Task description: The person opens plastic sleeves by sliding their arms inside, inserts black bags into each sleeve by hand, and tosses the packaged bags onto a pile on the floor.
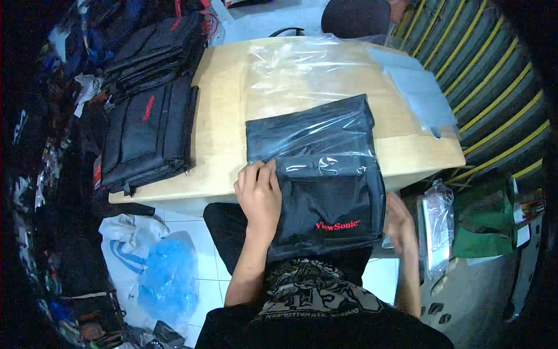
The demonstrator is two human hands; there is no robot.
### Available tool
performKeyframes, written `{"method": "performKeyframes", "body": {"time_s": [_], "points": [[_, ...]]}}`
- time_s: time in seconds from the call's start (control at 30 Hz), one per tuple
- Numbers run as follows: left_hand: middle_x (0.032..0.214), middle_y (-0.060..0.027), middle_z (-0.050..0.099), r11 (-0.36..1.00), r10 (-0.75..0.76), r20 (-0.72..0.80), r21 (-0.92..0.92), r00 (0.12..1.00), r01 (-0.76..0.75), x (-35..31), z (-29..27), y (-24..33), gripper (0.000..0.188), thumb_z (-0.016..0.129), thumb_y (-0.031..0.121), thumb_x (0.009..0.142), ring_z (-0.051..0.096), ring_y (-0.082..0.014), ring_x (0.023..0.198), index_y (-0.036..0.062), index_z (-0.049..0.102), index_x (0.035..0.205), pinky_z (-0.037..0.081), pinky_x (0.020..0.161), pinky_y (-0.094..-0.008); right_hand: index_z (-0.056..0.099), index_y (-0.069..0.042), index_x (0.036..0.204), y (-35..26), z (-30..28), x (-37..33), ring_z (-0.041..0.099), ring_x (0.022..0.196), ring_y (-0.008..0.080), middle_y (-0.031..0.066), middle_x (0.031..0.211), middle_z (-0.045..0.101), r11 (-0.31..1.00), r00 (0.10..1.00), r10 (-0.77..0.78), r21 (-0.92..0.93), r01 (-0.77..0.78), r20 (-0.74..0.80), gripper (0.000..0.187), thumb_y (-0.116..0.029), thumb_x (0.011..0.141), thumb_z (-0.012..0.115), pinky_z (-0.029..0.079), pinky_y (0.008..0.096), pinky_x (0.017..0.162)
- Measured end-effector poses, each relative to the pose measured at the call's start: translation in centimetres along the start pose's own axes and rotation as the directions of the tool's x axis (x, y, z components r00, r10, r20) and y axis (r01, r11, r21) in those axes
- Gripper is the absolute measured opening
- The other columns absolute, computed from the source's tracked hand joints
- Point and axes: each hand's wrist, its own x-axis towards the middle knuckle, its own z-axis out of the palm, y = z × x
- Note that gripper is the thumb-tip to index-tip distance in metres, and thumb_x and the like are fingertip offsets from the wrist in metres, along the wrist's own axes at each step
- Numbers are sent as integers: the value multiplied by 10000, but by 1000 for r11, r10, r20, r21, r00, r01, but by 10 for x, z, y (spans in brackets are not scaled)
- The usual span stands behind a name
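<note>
A black laptop bag (325, 203) with red lettering lies partly on the table's near edge and partly over my lap. Its far part is inside a clear plastic bag (314, 166), whose mouth runs across the black bag and whose loose end spreads toward the back of the table. At the left edge, my left hand (258, 195) has its fingers curled closed over the plastic's rim, against the black bag. My right hand (400, 224) is beside the bag's lower right edge, smeared by motion, so its fingers cannot be made out.
More black bags (148, 134) are stacked on the left of the wooden table (224, 116). Clear and bluish plastic sheets (418, 96) lie at the back right. On the floor are a white sack with blue plastic (168, 273) and, right, a green bag (485, 221) beside wrapped packages (436, 227).
</note>
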Motion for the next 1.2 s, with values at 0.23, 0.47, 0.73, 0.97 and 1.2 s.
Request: {"method": "performKeyframes", "body": {"time_s": [0.23, 0.47, 0.73, 0.97, 1.2], "points": [[824, -51, 571, 927, 315, 124, -254, 941, -277, 14, -26, -1, 181, 672, 29, 727, 566, -226, 818, 59, 682, 906, 442, 720, -356, 480, 78, 1199, 46, 89, -28, 644, 937, 295, 239, 1100, 607, 838, 841, 541, 87, -538, -9, 430, -213, 897, 573, 505, 428, 909], [819, -38, 577, 785, 592, 174, -348, 787, -513, 34, -71, 25, 274, 664, 36, 638, 593, -185, 719, 55, 683, 911, 483, 591, -301, 547, -3, 1032, 38, 99, 7, 646, 943, 294, 205, 1078, 621, 617, 947, 246, 721, -316, 205, 212, -183, 931, 501, 500, 479, 900], [827, -46, 570, 823, 502, 118, -371, 857, -431, 17, -74, 25, 320, 679, 9, 624, 592, -185, 694, 40, 682, 943, 480, 543, -296, 534, 8, 1160, -1, 165, 14, 653, 909, 273, 150, 1062, 638, 652, 917, 370, 662, -370, 148, 285, -155, 926, 522, 532, 403, 835], [726, -19, 495, 862, 488, 206, -265, 848, -432, 13, -77, 26, 377, 664, 14, 673, 558, -146, 627, 71, 660, 1045, 474, 494, -294, 548, 67, 1118, -9, 154, 40, 654, 889, 282, 153, 1059, 633, 820, 920, 356, 418, -390, 161, 289, 8, 836, 579, 595, 409, 713], [744, 9, 498, 708, 705, 178, -239, 686, -665, 10, -93, 52, 319, 573, 115, 706, 522, -104, 614, 47, 638, 1011, 441, 489, -234, 583, -46, 1085, 8, 185, 78, 643, 837, 206, 86, 1015, 640, 783, 887, 447, 431, -449, 112, 204, -117, 894, 568, 551, 268, 668]]}}
